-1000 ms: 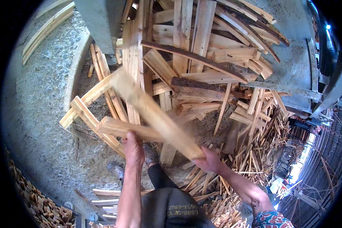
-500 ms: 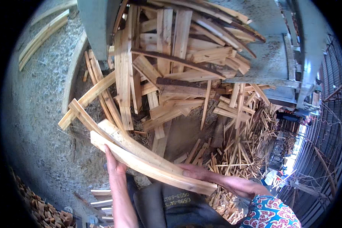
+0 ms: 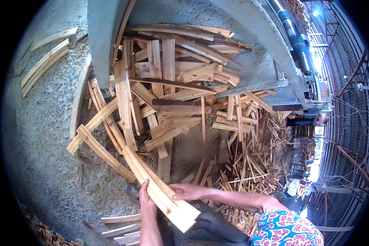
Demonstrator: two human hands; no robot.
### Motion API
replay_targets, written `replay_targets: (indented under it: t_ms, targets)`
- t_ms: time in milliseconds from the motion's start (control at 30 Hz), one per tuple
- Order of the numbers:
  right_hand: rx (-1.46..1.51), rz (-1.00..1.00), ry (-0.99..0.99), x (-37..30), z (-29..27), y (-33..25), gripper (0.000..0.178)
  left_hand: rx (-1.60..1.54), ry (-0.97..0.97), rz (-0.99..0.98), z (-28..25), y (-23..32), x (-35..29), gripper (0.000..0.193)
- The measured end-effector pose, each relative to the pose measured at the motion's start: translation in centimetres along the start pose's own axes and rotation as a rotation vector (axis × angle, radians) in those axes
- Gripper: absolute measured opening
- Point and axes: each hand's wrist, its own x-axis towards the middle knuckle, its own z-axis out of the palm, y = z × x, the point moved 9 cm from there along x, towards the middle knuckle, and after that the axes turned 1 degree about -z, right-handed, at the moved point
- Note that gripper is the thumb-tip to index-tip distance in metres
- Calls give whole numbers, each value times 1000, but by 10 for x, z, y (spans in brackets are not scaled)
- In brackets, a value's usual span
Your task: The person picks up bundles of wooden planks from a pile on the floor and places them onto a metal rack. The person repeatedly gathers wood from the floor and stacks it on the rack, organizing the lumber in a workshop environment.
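Two pale wooden boards [image 3: 162,196], laid one against the other, slant across in front of my body. Their near ends are slightly offset from each other. My left hand [image 3: 146,196] grips their left edge, thumb up along the side. On the opposite edge, my right hand [image 3: 186,192] is closed, fingers resting on the wood. Just beyond the boards' far left side, a loose narrow board [image 3: 104,153] lies on the ground, crossing a thicker plank [image 3: 93,125]. Farther off rises a big heap of boards [image 3: 156,74], some with dark bark edges.
A grey metal machine frame [image 3: 233,24] arches over the heap, with a metal post [image 3: 104,45] at left. Scrap sticks [image 3: 250,164] spread over the ground to the right. Several slats [image 3: 121,227] lie near my left forearm, and two boards [image 3: 45,67] on the concrete floor far left.
The held boards have swung to a steeper slant, their far ends moving right and their near ends left and down. My hands have come closer together. The view has shifted too.
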Motion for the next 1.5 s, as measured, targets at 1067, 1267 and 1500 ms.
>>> replay_targets:
  t_ms: [1067, 1267, 1500]
  targets:
    - [-804, -245, 977, 80, -530, 50, 71, -415, 1, 346, 4, -125, 103, 33]
    - [-650, -284, 700, 16, -438, 39, 53, -313, 104, 458, 6, -111, 93, 38]
    - [-806, 311, 789, -287, -479, 266, 53, -398, 61, 437, 20, -126, 94, 42]
